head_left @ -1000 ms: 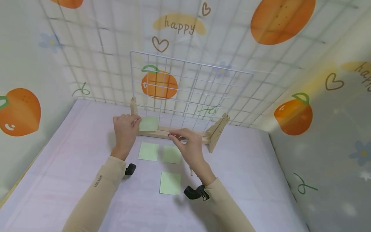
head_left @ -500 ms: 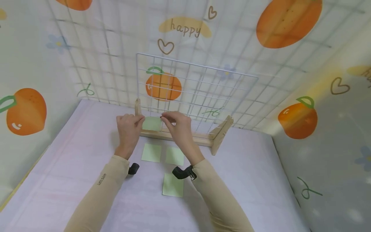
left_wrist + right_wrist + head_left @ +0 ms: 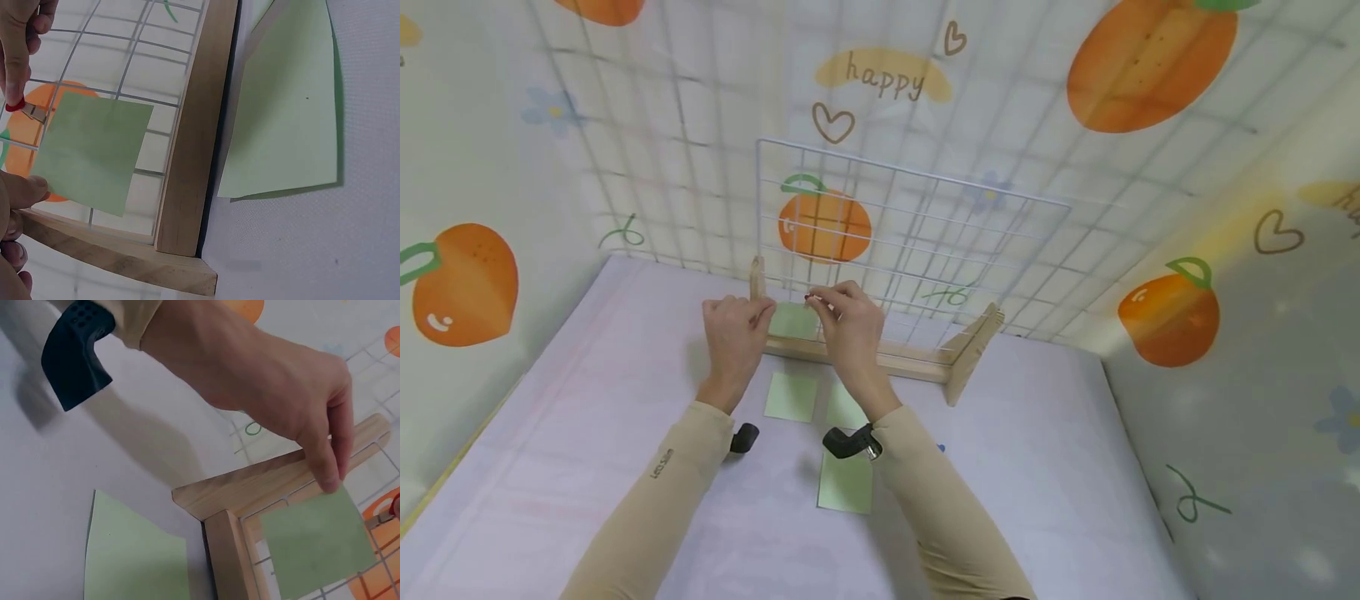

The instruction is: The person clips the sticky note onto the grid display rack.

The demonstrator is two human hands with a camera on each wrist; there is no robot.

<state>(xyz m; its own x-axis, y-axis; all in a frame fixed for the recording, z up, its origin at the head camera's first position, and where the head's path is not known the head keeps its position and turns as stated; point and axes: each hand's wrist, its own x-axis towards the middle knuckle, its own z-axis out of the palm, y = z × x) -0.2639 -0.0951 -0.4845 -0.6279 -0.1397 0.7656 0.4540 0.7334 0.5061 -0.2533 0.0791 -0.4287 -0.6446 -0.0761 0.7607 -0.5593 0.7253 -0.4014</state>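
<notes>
My left hand [image 3: 733, 342] pinches a pale green paper square [image 3: 94, 150] by one corner, seen closely in both wrist views. The square lies against the lower left of a white wire grid [image 3: 917, 225]. In my right hand [image 3: 850, 329] is a small wooden clothespin [image 3: 34, 112] with a red end, pinched between thumb and fingertips. Its tip sits at the square's upper edge, beside a grid wire; whether it bites the paper I cannot tell. Two more green squares [image 3: 792, 396] lie in front of the grid, with another green square [image 3: 846, 483] nearer me.
Wooden feet and a wooden base bar [image 3: 910, 362] hold the grid upright on the pale tablecloth [image 3: 1015, 475]. Something small and blue [image 3: 941, 447] shows beside my right sleeve, mostly hidden. A printed curtain [image 3: 700, 167] with oranges hangs behind and at the sides.
My right hand has moved left and up with the clothespin, from near the base bar to the green square's edge. My left hand keeps its pinch on the square.
</notes>
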